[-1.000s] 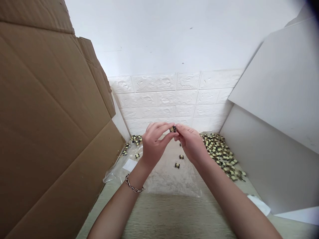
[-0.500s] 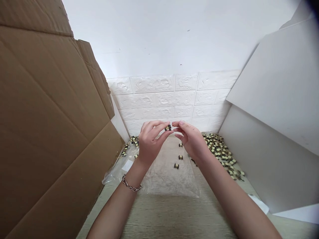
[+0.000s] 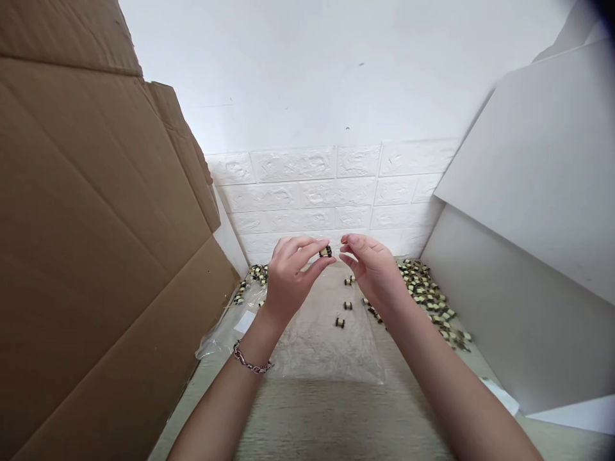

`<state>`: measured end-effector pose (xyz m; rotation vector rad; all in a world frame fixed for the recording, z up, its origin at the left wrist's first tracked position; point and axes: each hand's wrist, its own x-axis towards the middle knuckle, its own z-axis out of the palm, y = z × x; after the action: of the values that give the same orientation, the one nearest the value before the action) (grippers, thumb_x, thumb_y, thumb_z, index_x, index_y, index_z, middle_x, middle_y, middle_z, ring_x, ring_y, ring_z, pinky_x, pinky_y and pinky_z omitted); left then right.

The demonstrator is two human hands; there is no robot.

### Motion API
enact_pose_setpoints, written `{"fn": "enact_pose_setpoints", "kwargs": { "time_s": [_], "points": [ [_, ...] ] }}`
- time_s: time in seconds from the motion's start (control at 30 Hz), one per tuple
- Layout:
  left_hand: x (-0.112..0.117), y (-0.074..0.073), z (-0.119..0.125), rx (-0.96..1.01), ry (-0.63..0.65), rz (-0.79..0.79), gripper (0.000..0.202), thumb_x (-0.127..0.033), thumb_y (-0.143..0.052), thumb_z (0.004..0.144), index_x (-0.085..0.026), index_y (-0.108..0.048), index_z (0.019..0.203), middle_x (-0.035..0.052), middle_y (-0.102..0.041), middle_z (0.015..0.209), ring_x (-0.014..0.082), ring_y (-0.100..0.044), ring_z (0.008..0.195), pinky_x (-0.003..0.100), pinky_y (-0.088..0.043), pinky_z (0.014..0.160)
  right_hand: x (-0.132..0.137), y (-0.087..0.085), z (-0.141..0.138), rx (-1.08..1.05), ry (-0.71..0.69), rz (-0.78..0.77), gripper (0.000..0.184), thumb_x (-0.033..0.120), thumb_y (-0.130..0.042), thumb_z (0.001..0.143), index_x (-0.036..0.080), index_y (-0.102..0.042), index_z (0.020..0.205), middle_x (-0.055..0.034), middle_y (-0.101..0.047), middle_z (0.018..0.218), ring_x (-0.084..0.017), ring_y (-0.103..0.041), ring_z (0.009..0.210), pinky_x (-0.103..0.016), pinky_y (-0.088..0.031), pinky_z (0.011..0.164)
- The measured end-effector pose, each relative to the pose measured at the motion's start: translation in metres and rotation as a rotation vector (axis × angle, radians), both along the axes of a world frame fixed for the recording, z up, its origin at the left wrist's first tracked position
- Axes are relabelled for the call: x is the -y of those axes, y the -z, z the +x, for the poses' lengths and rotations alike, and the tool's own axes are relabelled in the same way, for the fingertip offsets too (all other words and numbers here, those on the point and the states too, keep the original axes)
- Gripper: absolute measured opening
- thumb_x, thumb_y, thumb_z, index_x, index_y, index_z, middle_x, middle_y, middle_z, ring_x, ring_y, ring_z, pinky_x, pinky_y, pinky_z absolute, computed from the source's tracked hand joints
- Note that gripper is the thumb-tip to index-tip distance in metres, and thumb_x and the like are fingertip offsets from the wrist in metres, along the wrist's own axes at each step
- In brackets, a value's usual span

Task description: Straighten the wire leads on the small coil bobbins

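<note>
My left hand [image 3: 295, 269] pinches a small transformer [image 3: 325, 251], yellow-taped with black ends, between thumb and fingertips above the plastic bag. Just to its right is my right hand [image 3: 372, 266], apart from that transformer. Its thumb and forefinger are pressed together and the other fingers curl; whatever is between the tips is too small to make out. Below the hands, a clear plastic bag [image 3: 327, 358] lies flat, with a loose transformer [image 3: 340, 323], another transformer [image 3: 348, 306] and a third transformer [image 3: 348, 280], partly by my right hand, on it.
A large heap of transformers [image 3: 427, 294] spreads along the right, and a smaller pile [image 3: 258, 274] sits back left near a white slip [image 3: 245, 321]. A cardboard wall [image 3: 96, 256] stands at left, white panels [image 3: 519, 307] at right, a white brick-patterned wall [image 3: 298, 192] behind.
My right hand has drawn slightly right, widening the gap to the transformer in my left hand. The left hand keeps its pinch, and the view has shifted slightly.
</note>
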<state>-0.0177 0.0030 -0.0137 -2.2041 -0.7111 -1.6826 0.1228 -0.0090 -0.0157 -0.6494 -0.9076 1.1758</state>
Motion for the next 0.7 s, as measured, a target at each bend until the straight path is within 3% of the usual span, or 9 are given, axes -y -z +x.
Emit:
{"fn": "enact_pose_setpoints", "kwargs": {
  "time_s": [0.3,0.7],
  "points": [
    [-0.001,0.000,0.000,-0.009,-0.049,0.004,0.023,-0.027,-0.064,0.068,-0.020,-0.061,0.090,0.0024,-0.062,0.078,0.0127,-0.055,0.076,0.027,-0.044,0.070,0.011,-0.007,0.004,0.383,0.326,0.210,0.014,0.033,-0.061,0.069,0.020,-0.062,0.064,0.0013,-0.056,0.074,-0.012,-0.049,0.075,-0.027,-0.036,0.075],
    [-0.001,0.004,0.000,-0.101,-0.198,0.033,0.024,-0.031,-0.061,0.070,-0.019,-0.061,0.091,0.0033,-0.062,0.079,0.0150,-0.054,0.077,0.029,-0.042,0.072,0.021,-0.012,0.002,0.625,0.559,0.349,0.012,0.031,-0.059,0.072,0.022,-0.061,0.063,0.0010,-0.056,0.070,-0.012,-0.051,0.070,-0.027,-0.038,0.069]
  ]
}}
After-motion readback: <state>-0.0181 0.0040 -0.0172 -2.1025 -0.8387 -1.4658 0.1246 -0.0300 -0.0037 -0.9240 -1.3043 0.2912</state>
